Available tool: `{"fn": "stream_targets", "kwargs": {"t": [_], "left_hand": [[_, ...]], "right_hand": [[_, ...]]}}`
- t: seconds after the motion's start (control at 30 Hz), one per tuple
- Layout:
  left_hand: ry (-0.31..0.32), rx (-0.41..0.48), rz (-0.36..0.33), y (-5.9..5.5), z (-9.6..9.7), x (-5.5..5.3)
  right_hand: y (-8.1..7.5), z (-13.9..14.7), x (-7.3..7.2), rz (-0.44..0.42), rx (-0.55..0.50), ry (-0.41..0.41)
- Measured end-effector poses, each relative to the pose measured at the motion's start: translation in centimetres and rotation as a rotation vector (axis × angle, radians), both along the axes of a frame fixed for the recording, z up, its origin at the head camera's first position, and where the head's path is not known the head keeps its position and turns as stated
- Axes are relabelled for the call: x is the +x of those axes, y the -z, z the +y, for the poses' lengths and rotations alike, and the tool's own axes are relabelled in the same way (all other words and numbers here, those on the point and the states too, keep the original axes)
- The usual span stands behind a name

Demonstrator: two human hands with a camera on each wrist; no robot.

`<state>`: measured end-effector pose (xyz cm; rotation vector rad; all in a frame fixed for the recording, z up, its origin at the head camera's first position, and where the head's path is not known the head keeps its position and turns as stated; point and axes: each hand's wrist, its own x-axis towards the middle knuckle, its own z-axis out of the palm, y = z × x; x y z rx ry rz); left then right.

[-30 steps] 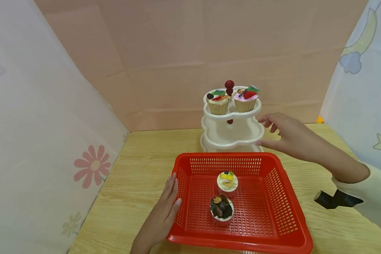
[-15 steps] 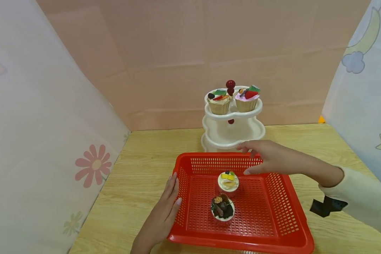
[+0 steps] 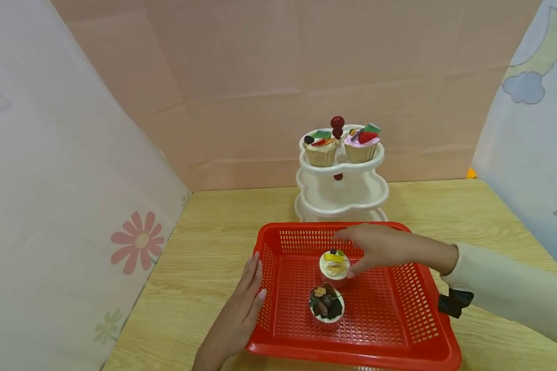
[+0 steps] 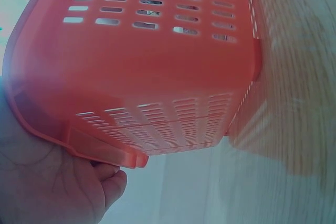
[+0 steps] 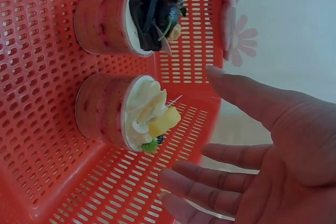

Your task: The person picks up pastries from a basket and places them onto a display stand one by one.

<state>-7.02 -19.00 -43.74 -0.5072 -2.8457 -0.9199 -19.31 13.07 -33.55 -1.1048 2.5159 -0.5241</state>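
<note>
A red plastic basket [image 3: 353,355] sits on the table with two cake cups in it. One cup [image 3: 335,269] has white cream and yellow pieces on top; the nearer cup [image 3: 327,309] carries a dark chocolate topping. My right hand [image 3: 378,246] hovers over the basket beside the yellow-topped cup. In the right wrist view its thumb and fingers are spread around the cup's top side, with a gap between. My left hand [image 3: 234,314] rests along the basket's left rim with straight fingers; the left wrist view shows the palm [image 4: 52,182] against the rim's outside.
Behind the basket stands a white tiered stand [image 3: 343,193]. Its top tier holds a cream cupcake [image 3: 320,154] and a pink cupcake [image 3: 361,150] in gold wrappers. A pink backdrop [image 3: 241,93] rises at the table's back, with printed sheets on both sides.
My right hand has moved left and down from beside the tiered stand to over the basket near the yellow-topped cake cup. My left hand has stayed on the rim.
</note>
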Motion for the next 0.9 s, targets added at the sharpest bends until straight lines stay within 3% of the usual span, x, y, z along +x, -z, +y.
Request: {"fn": "stream_targets", "kwargs": {"t": [0.2, 0.43, 0.67, 0.9], "left_hand": [[-0.008, 0.008, -0.008, 0.0, 0.0, 0.0], [-0.014, 0.003, -0.019, -0.1, 0.1, -0.1], [-0.006, -0.004, -0.011, 0.0, 0.0, -0.1], [-0.059, 0.011, -0.063, 0.1, 0.1, -0.1]], "right_hand": [[1.0, -0.6, -0.8, -0.009, 0.048, -0.040], [2.5, -1.3, -1.5, -0.051, 0.099, 0.005], [4.4, -1.4, -2.3, -0.028, 0.153, 0.013], [5.8, -1.7, -2.4, -0.031, 0.132, 0.010]]}}
